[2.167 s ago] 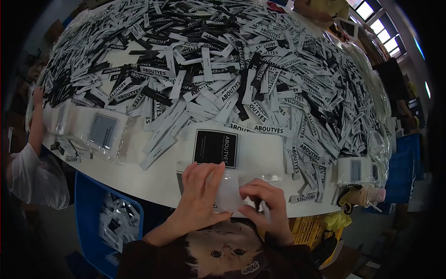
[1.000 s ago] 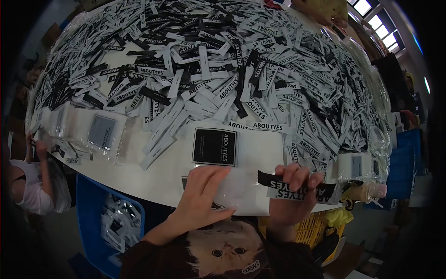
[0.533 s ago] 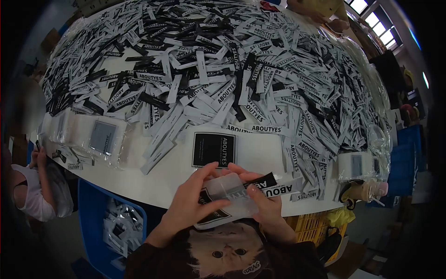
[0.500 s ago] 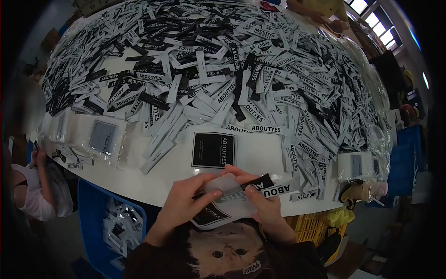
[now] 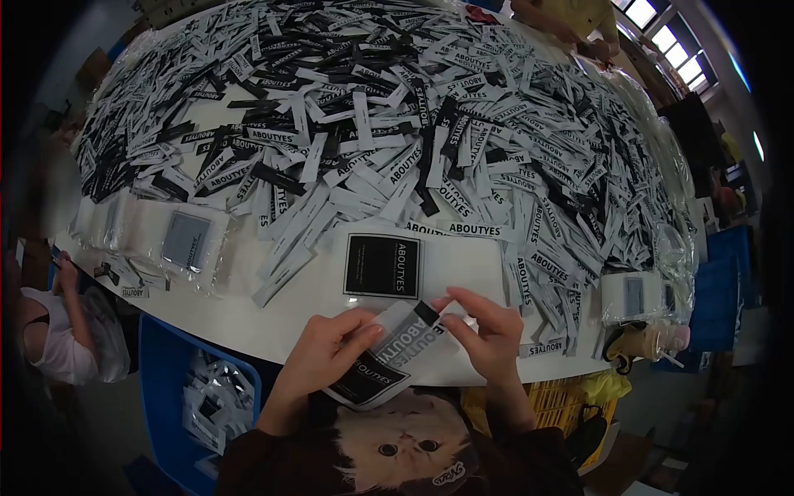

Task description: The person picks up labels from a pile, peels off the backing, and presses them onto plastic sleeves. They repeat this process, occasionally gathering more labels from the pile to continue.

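Note:
My left hand point(image 5: 331, 351) is closed on a translucent pouch point(image 5: 376, 374) with a black ABOUTYES label, held tilted over the table's front edge. Inside the pouch, a white strip and a black strip show through, their ends sticking out at the upper right. My right hand point(image 5: 488, 331) pinches at the pouch's mouth, by the protruding strip ends point(image 5: 428, 312). Just beyond my hands, a stack of pouches point(image 5: 459, 269) lies on the white table, its black label point(image 5: 382, 265) facing up.
Black and white strips point(image 5: 356, 124) cover much of the table. Wrapped pouch stacks point(image 5: 186, 240) lie left, another point(image 5: 633, 296) right. Below are a blue bin point(image 5: 157, 397) of filled pouches and a yellow crate point(image 5: 542, 397). One person point(image 5: 62, 331) is left, another point(image 5: 579, 21) far right.
The two strips have gone deeper into the pouch, leaving only their ends out. My right hand has shifted up and right to the pouch's mouth. The pouch is more tilted.

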### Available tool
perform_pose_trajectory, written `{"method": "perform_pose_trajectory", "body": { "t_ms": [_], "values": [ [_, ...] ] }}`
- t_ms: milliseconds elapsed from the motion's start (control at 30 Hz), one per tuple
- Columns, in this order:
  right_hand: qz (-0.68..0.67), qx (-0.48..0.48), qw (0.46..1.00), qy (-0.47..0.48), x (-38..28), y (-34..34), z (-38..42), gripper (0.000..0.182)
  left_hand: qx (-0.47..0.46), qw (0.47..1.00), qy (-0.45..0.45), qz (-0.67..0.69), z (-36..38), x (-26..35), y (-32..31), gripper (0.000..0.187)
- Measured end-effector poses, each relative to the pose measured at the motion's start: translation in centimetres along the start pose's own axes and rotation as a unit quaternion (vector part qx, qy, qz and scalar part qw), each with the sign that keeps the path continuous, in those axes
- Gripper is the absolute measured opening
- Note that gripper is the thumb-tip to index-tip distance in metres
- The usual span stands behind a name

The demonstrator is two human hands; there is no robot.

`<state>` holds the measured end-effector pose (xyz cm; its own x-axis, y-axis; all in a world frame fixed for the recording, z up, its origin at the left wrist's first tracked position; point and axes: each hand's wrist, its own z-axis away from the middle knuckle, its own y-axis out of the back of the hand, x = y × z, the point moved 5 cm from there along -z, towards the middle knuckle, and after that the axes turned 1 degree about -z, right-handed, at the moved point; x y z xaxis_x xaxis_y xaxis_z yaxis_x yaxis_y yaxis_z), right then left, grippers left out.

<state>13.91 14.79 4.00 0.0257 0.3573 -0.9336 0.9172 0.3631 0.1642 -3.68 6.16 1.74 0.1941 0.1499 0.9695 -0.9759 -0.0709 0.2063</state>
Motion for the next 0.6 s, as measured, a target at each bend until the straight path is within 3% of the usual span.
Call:
{"method": "perform_pose_trajectory", "body": {
  "t_ms": [33,67,133,267,333,467,533,567,600],
  "values": [
    [0.094,-0.127,0.987,0.011,-0.6,0.1,-0.1,0.018,-0.004,1.0,0.011,-0.014,0.0,-0.2,-0.1,0.016],
    [0.093,-0.124,0.988,0.01,-1.1,0.6,-0.3,0.018,-0.006,1.0,0.012,-0.015,0.0,-0.2,0.0,0.016],
    [0.078,-0.282,0.947,-0.134,-0.3,0.0,0.3,0.017,-0.017,0.999,-0.024,-0.041,-0.2,0.0,0.1,0.015],
    [-0.019,-0.354,0.921,-0.162,2.2,-0.7,0.9,0.015,-0.066,0.997,-0.013,-0.032,0.2,0.8,-0.4,0.015],
    [-0.139,-0.4,0.839,-0.34,4.1,-2.5,2.3,0.014,-0.105,0.992,-0.014,-0.062,0.2,1.0,-1.2,0.011],
    [-0.041,-0.439,0.837,-0.324,3.8,-3.3,1.9,0.015,-0.105,0.994,-0.005,-0.021,0.6,0.4,-1.3,0.01],
    [-0.296,-0.234,0.855,-0.356,4.7,-2.1,2.1,0.015,0.004,1.0,-0.029,0.011,0.6,0.4,0.2,0.012],
    [-0.294,-0.237,0.856,-0.353,4.4,-2.3,2.5,0.015,0.007,0.999,-0.032,0.011,0.6,0.1,0.1,0.012],
    [-0.232,-0.242,0.898,-0.284,3.6,-2.2,2.5,0.013,0.021,0.997,-0.02,0.069,0.6,-0.5,0.0,0.012]
  ]
}}
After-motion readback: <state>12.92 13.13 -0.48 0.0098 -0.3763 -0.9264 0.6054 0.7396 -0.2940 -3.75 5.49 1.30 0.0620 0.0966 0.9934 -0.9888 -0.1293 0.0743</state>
